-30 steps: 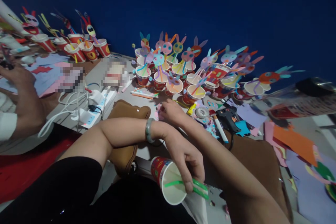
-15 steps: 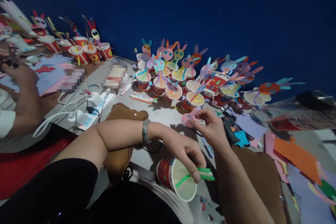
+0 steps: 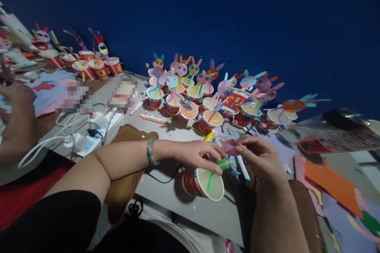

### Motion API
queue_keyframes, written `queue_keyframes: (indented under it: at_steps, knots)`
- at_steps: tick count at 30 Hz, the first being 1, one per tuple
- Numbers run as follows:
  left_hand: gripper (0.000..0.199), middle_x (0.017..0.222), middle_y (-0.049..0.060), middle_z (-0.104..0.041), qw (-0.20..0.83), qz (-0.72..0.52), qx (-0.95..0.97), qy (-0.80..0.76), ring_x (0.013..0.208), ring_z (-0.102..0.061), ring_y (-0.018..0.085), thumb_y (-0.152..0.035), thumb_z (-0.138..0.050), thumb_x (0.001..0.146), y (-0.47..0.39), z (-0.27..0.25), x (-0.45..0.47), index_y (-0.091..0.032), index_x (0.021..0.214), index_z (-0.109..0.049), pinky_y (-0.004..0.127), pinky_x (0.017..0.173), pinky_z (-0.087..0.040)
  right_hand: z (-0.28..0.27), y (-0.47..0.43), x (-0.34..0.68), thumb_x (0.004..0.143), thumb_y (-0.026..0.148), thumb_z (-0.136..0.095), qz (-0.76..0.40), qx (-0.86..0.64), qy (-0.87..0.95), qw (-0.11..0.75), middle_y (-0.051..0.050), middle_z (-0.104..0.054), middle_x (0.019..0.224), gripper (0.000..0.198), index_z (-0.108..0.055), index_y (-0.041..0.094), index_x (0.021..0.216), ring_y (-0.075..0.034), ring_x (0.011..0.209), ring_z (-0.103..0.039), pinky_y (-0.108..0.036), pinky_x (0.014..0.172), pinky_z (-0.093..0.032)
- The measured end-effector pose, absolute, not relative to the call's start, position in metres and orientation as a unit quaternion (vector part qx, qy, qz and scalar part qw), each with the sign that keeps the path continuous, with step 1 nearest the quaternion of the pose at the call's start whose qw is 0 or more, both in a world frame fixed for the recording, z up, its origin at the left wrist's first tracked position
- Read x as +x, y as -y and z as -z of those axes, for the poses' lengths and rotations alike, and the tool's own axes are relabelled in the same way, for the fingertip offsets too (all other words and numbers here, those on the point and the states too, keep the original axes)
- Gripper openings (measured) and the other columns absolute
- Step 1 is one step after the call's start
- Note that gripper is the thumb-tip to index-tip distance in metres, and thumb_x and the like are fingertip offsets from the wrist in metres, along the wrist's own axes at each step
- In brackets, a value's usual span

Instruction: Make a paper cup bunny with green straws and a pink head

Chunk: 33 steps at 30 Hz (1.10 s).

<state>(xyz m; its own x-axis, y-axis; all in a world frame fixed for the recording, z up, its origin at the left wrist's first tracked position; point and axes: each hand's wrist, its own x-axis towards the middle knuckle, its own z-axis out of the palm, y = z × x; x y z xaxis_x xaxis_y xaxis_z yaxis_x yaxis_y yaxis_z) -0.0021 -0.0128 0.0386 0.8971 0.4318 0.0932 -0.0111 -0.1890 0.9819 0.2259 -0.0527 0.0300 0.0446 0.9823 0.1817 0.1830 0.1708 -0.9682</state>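
My left hand point(image 3: 204, 156), with a jade-coloured bangle on its wrist, pinches a bent green strip point(image 3: 223, 163) at the rim of a red-patterned paper cup point(image 3: 192, 182). The cup lies tilted, its pale mouth facing right, and one green leg runs inside it. My right hand point(image 3: 264, 160) holds a pink paper cutout point(image 3: 230, 147) between thumb and fingers, just above the green strip's end. Whether cutout and strip touch, I cannot tell. Beyond my hands lie a yellow tool point(image 3: 209, 135), a roll of tape point(image 3: 219, 141) and a white marker point(image 3: 243, 168).
Several paper cups with rabbit-like paper heads point(image 3: 181, 69) stand along the blue wall. A clear bottle point(image 3: 323, 134) lies at right near orange paper point(image 3: 329, 180). On the left are a power strip point(image 3: 101, 134) with cables and another person's arm point(image 3: 20, 118).
Both hands have come closer together, the pink cutout moving down and right toward the green strip. The cup has risen away from my lap, over the table edge. The view has shifted slightly.
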Motion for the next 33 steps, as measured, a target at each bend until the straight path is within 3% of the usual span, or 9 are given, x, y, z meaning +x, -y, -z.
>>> queue_keyframes:
  at_steps: [4,7,10,12,16,22,25,29,33]
  knots:
    - [0.031,0.107,0.01,-0.059,0.548,-0.178,0.806,-0.135,0.104,-0.057,0.021,-0.04,-0.072,0.085,0.011,-0.033,-0.004,-0.014,0.068,-0.068,0.032,0.096,-0.045,-0.032,0.053,0.221,0.067,0.046,-0.089,-0.416,-0.487,0.634,0.433,-0.004,-0.073,0.077,0.03,-0.074,0.023,0.078,-0.02,0.075,-0.07,-0.033,0.068,-0.06]
    - [0.027,0.12,0.011,-0.058,0.537,-0.204,0.804,-0.155,0.117,-0.056,0.024,-0.041,-0.071,0.085,0.01,-0.031,-0.005,-0.015,0.078,-0.071,0.033,0.103,-0.042,-0.035,0.053,0.216,0.067,0.048,-0.089,-0.438,-0.476,0.632,0.428,-0.005,-0.073,0.08,0.032,-0.074,0.022,0.081,-0.019,0.073,-0.069,-0.031,0.064,-0.06]
    - [0.031,0.096,0.006,-0.061,0.551,-0.184,0.8,-0.148,0.095,-0.059,0.018,-0.045,-0.066,0.088,0.009,-0.03,-0.005,-0.014,0.081,-0.068,0.029,0.088,-0.046,-0.035,0.053,0.214,0.065,0.046,-0.09,-0.446,-0.484,0.605,0.448,-0.004,-0.072,0.079,0.037,-0.073,0.023,0.087,-0.017,0.069,-0.068,-0.029,0.058,-0.059]
    - [0.036,0.078,0.002,-0.056,0.559,-0.159,0.8,-0.15,0.077,-0.054,0.014,-0.048,-0.061,0.09,0.01,-0.029,-0.005,-0.013,0.08,-0.065,0.026,0.074,-0.043,-0.033,0.052,0.214,0.064,0.045,-0.091,-0.452,-0.493,0.586,0.458,-0.001,-0.069,0.074,0.043,-0.072,0.024,0.095,-0.016,0.063,-0.066,-0.028,0.056,-0.058]
    - [0.034,0.074,-0.001,-0.053,0.546,-0.192,0.793,-0.189,0.072,-0.048,0.011,-0.046,-0.061,0.089,0.011,-0.026,-0.005,-0.013,0.081,-0.064,0.023,0.066,-0.036,-0.028,0.05,0.214,0.063,0.045,-0.092,-0.47,-0.508,0.545,0.474,0.001,-0.069,0.075,0.057,-0.068,0.026,0.111,-0.015,0.062,-0.066,-0.029,0.059,-0.058]
    - [0.029,0.07,-0.002,-0.052,0.539,-0.241,0.779,-0.209,0.068,-0.045,0.009,-0.039,-0.062,0.088,0.011,-0.025,-0.004,-0.012,0.077,-0.065,0.023,0.063,-0.034,-0.024,0.048,0.211,0.06,0.051,-0.092,-0.497,-0.521,0.552,0.42,-0.002,-0.072,0.074,0.041,-0.074,0.022,0.082,-0.017,0.067,-0.066,-0.031,0.064,-0.056]
    - [0.027,0.072,-0.002,-0.054,0.579,-0.253,0.745,-0.215,0.069,-0.046,0.009,-0.037,-0.064,0.087,0.011,-0.025,-0.003,-0.012,0.078,-0.066,0.022,0.064,-0.035,-0.024,0.048,0.209,0.063,0.051,-0.09,-0.465,-0.521,0.546,0.462,-0.001,-0.073,0.076,0.036,-0.075,0.023,0.078,-0.017,0.068,-0.065,-0.032,0.066,-0.055]
    - [0.034,0.072,-0.001,-0.056,0.683,-0.223,0.652,-0.244,0.067,-0.048,0.009,-0.044,-0.069,0.083,0.009,-0.024,-0.002,-0.011,0.079,-0.066,0.023,0.062,-0.037,-0.024,0.049,0.212,0.071,0.041,-0.087,-0.378,-0.551,0.468,0.579,0.002,-0.068,0.071,0.024,-0.073,0.024,0.08,-0.014,0.064,-0.06,-0.029,0.063,-0.052]
    - [0.042,0.067,-0.002,-0.055,0.715,-0.208,0.611,-0.266,0.063,-0.048,0.008,-0.052,-0.076,0.076,0.007,-0.024,-0.001,-0.012,0.072,-0.064,0.023,0.06,-0.035,-0.028,0.05,0.212,0.06,0.035,-0.092,-0.386,-0.512,0.4,0.655,0.005,-0.062,0.065,0.029,-0.07,0.024,0.075,-0.01,0.058,-0.054,-0.026,0.057,-0.048]
